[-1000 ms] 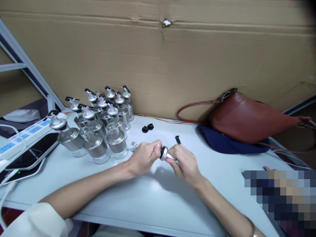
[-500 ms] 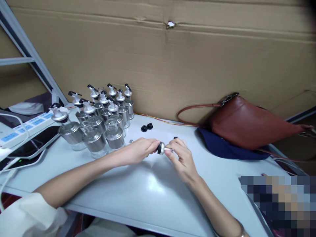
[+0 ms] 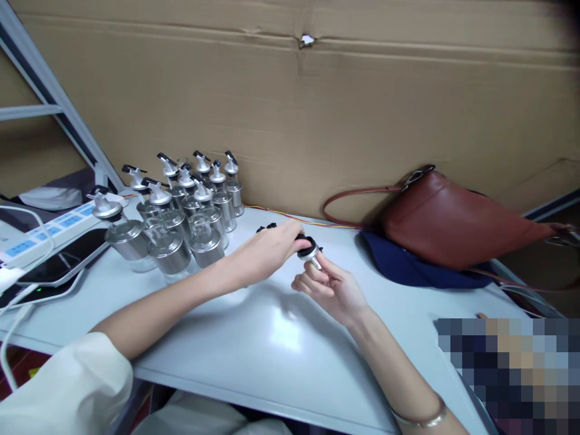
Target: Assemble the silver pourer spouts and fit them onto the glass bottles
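Between my two hands is a silver-and-black bottle pourer [image 3: 310, 252], tilted above the table with its black side up and its metal spout down. My left hand [image 3: 276, 251] pinches the black part from above. My right hand [image 3: 333, 287] grips the spout from below, with its fingers curled. Behind my left hand, black stoppers [image 3: 267, 227] lie on the table, partly hidden. To the left stand several glass bottles with metal sleeves, most topped with pourers. Two nearer bottles, a front bottle [image 3: 170, 251] and its neighbour [image 3: 206, 244], have bare glass necks.
A white power strip [image 3: 54, 228] and phones [image 3: 67, 260] with cables lie at the left. A brown leather bag [image 3: 435, 223] rests on a dark blue cap [image 3: 389, 266] at the right. Behind the table [image 3: 254, 374] rises a cardboard wall [image 3: 272, 115].
The pourer has turned from lying sideways to black side up. My left hand has come over its top, and my right hand has moved below it.
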Demonstrator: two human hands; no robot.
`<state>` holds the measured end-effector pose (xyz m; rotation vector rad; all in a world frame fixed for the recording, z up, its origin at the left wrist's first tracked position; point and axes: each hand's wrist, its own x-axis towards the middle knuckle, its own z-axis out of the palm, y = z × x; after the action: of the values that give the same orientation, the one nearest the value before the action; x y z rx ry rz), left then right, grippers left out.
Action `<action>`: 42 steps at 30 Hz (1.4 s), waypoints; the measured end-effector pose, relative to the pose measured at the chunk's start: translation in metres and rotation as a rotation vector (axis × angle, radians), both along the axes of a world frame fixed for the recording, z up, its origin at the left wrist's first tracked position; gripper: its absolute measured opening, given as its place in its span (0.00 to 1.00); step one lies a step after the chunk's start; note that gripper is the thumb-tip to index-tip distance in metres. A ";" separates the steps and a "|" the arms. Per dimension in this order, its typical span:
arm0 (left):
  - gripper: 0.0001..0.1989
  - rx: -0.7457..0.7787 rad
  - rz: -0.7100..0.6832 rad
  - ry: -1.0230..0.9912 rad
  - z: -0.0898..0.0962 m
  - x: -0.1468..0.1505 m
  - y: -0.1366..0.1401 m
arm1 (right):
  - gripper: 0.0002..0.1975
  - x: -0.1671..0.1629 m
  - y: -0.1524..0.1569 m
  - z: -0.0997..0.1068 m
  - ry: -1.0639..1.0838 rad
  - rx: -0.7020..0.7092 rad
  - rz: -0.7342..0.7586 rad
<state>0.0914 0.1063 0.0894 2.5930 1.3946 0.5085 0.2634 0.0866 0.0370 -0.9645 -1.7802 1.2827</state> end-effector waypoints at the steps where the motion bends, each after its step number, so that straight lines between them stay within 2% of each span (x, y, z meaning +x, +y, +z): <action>1: 0.16 0.017 0.056 0.026 0.002 0.000 0.004 | 0.28 0.000 -0.001 -0.001 -0.019 0.048 -0.053; 4: 0.23 0.030 0.213 0.104 0.005 -0.003 0.018 | 0.24 0.002 -0.003 -0.004 -0.123 0.230 -0.203; 6: 0.19 0.007 0.252 0.168 0.001 -0.005 0.025 | 0.18 0.002 -0.003 -0.008 -0.206 0.341 -0.241; 8: 0.12 -0.029 0.249 0.233 -0.007 -0.006 0.029 | 0.14 0.003 -0.002 -0.012 -0.275 0.421 -0.240; 10: 0.10 -0.064 0.235 0.288 -0.018 -0.004 0.033 | 0.13 0.004 0.000 -0.016 -0.329 0.479 -0.230; 14: 0.14 -0.104 0.214 0.339 -0.037 0.001 0.044 | 0.13 0.006 0.003 -0.023 -0.408 0.563 -0.215; 18: 0.15 -0.102 0.194 0.324 -0.047 0.003 0.054 | 0.15 0.009 0.003 -0.024 -0.463 0.609 -0.215; 21: 0.15 -0.086 0.219 0.297 -0.046 0.001 0.047 | 0.15 0.010 0.003 -0.023 -0.496 0.622 -0.224; 25: 0.14 -0.076 0.208 0.278 -0.044 -0.014 0.012 | 0.16 0.009 0.003 -0.022 -0.547 0.610 -0.236; 28: 0.20 -0.100 0.173 0.264 -0.049 -0.027 -0.018 | 0.15 0.005 0.000 -0.022 -0.590 0.574 -0.210; 31: 0.27 -0.125 0.120 0.216 -0.062 -0.033 -0.036 | 0.12 -0.002 -0.004 -0.024 -0.626 0.522 -0.164; 34: 0.31 -0.140 0.056 0.130 -0.077 -0.036 -0.042 | 0.05 -0.006 -0.007 -0.025 -0.663 0.470 -0.147; 37: 0.33 -0.169 -0.015 -0.090 -0.089 -0.042 -0.042 | 0.05 -0.008 -0.008 -0.024 -0.682 0.429 -0.134; 39: 0.32 -0.213 -0.051 -0.225 -0.092 -0.046 -0.043 | 0.07 -0.008 -0.009 -0.022 -0.678 0.401 -0.107; 42: 0.30 -0.261 -0.087 -0.281 -0.091 -0.052 -0.043 | 0.05 -0.006 -0.011 -0.020 -0.661 0.368 -0.047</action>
<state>0.0397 0.0634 -0.0014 2.2619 1.1652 0.6055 0.2570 0.0752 0.0172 -1.2893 -2.3592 0.5880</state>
